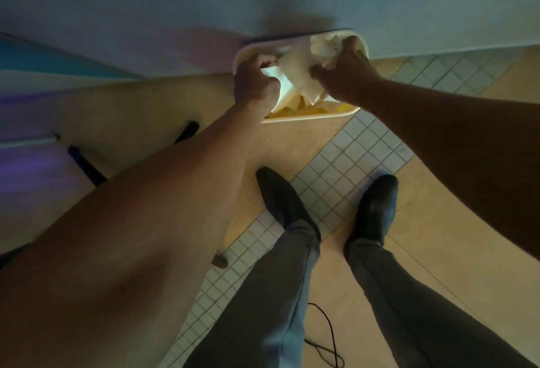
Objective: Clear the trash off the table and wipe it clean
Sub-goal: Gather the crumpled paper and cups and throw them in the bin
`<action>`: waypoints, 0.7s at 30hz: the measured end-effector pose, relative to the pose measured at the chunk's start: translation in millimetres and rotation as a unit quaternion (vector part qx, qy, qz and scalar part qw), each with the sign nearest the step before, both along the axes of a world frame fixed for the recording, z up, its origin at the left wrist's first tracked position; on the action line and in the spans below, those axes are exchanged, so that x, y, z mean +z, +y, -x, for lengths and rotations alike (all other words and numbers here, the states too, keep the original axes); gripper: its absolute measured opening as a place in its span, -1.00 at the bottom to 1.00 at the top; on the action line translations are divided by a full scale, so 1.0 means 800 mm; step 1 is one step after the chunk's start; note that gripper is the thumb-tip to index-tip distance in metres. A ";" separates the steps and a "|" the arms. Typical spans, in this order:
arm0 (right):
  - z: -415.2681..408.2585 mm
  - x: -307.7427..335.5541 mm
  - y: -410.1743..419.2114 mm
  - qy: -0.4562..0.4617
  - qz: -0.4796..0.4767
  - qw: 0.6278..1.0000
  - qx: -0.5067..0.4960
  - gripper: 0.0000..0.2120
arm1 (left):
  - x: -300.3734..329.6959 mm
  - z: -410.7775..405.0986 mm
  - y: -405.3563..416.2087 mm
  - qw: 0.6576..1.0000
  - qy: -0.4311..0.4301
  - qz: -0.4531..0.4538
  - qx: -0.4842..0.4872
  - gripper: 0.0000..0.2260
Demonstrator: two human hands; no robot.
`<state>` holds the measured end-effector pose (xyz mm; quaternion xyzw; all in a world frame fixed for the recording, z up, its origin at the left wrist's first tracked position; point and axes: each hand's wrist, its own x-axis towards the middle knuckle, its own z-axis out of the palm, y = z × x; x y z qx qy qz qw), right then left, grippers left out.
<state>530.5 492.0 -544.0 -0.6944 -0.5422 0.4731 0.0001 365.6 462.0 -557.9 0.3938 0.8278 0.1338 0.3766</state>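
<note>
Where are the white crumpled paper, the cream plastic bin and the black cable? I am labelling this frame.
white crumpled paper (295,78), head view, on its middle fold between the hands.
cream plastic bin (306,118), head view, on its near rim.
black cable (328,326), head view, on its strand on the floor.

Crumpled white paper napkins (295,75), soft and matt, fill a smooth cream plastic bin (309,118) whose rim catches a slight sheen. Below, the pale floor (438,192) looks smooth and polished, crossed by a band of small square white glazed tiles (344,163). Black leather shoes (377,204) gleam softly; grey cloth trousers (271,294) look matt.
</note>
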 end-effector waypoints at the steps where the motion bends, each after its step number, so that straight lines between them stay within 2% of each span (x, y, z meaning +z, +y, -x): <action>1: 0.003 -0.011 0.000 -0.003 0.015 1.000 0.011 -0.17 | -0.011 0.003 0.000 1.000 0.009 0.006 -0.002 -0.58; 5: 0.008 -0.050 0.006 -0.040 0.048 0.997 0.044 -0.17 | -0.051 0.006 0.004 0.997 0.058 -0.009 -0.046 -0.60; 8: 0.010 -0.066 0.001 -0.096 0.037 0.989 0.102 -0.19 | -0.072 0.005 0.008 0.994 0.083 0.009 -0.077 -0.66; 13: 0.011 -0.069 -0.007 -0.142 0.010 0.979 0.146 -0.22 | -0.080 -0.004 0.002 0.986 0.103 0.044 -0.127 -0.55; 17: -0.001 -0.032 0.004 -0.147 0.015 0.973 0.177 -0.10 | -0.048 -0.006 -0.007 0.971 0.143 0.038 -0.186 -0.37; 21: -0.016 0.024 0.016 -0.130 0.019 0.976 0.173 -0.04 | 0.024 -0.019 -0.016 0.968 0.120 0.056 -0.212 -0.25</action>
